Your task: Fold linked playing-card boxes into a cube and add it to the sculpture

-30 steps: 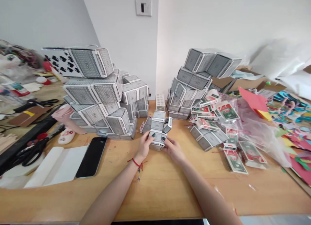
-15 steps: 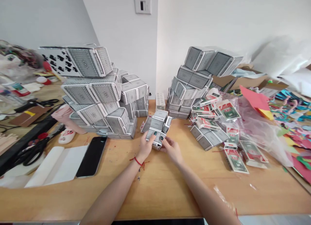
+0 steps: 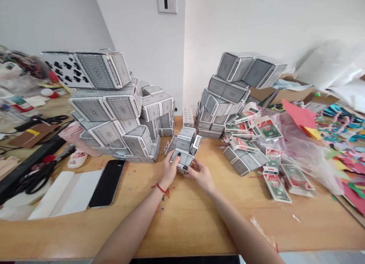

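Observation:
A small box built of grey-backed playing cards (image 3: 184, 148) rests on the wooden table (image 3: 182, 222), its card flaps standing open at the far end. My left hand (image 3: 170, 169) grips its near left side, thumb pressed on the top card. My right hand (image 3: 200, 174) pinches its near right edge, thumb on the same card. A red string is tied round my left wrist.
Tall piles of finished card boxes stand at the left (image 3: 114, 108) and right (image 3: 228, 93) along the wall. A black phone (image 3: 107, 182) and white paper (image 3: 64, 193) lie left; scissors (image 3: 37, 176) farther left. Card packs (image 3: 273, 180), a plastic bag and coloured paper crowd the right.
My thumbs have slid closer together on the top card, and both hands with the box have shifted slightly toward the wall.

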`<action>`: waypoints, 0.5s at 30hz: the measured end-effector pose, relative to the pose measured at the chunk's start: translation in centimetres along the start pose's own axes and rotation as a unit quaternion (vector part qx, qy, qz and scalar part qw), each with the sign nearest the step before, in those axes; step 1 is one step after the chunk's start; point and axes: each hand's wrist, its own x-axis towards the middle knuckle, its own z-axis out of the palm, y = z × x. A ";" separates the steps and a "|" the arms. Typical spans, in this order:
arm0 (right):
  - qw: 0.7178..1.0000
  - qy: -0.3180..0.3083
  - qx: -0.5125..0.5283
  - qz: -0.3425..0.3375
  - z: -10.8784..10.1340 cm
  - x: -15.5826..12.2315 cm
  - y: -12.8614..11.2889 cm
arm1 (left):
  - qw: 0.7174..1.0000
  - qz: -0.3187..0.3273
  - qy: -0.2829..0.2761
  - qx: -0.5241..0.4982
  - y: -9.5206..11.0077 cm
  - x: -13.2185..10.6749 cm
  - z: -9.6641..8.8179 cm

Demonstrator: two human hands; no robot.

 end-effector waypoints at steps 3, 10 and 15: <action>1.000 0.002 0.004 0.003 0.0 0.0 0.1 | 1.000 -0.006 -0.006 -0.004 0.0 0.0 0.1; 1.000 0.017 0.004 -0.008 0.3 -0.3 -0.2 | 1.000 -0.004 -0.015 -0.016 -0.1 0.1 0.0; 0.999 0.031 0.001 -0.010 0.5 -0.4 -0.4 | 1.000 -0.002 -0.016 -0.011 -0.2 0.0 -0.1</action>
